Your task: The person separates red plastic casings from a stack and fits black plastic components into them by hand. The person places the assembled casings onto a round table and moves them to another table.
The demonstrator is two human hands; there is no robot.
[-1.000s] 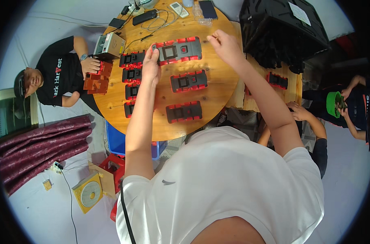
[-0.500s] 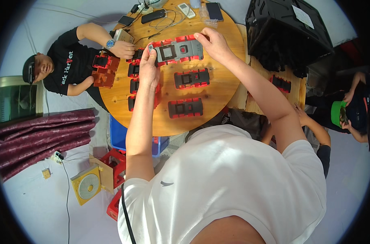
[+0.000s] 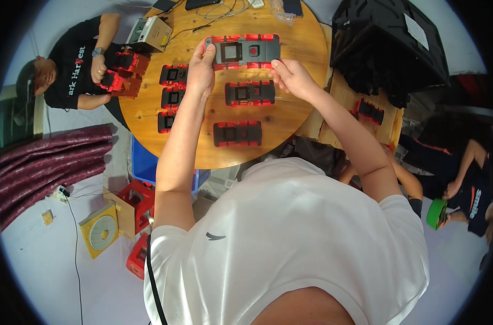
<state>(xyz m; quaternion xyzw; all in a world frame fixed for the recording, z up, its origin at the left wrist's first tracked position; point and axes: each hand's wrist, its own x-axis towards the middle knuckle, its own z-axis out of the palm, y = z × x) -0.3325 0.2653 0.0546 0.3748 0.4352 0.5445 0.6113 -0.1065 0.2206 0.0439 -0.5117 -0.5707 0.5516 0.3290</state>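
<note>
A grey plastic housing with red edges (image 3: 267, 51) is held up over the far part of the round table, a square opening and a small red piece in its face. My left hand (image 3: 201, 73) is closed on its left end, thumb on the front. At its lower right corner, my right hand (image 3: 294, 78) pinches the edge between thumb and fingers. Below it on the table lie two similar black-and-red housings, a nearer one (image 3: 237, 133) and a farther one (image 3: 250, 93). Left of my left forearm, several more housings (image 3: 172, 98) lie in a column.
At the left, a co-worker (image 3: 76, 65) holds red and black parts near the wooden round table (image 3: 141, 130). A beige box (image 3: 149, 33), cables and a phone sit at the far side. A big black crate (image 3: 387, 49) stands at right; another person holds a green ring (image 3: 436, 213).
My right hand has gone from the housing's upper right corner to its lower right corner. The housing is now more level. The co-worker's hand has drawn back from the table to the parts they hold.
</note>
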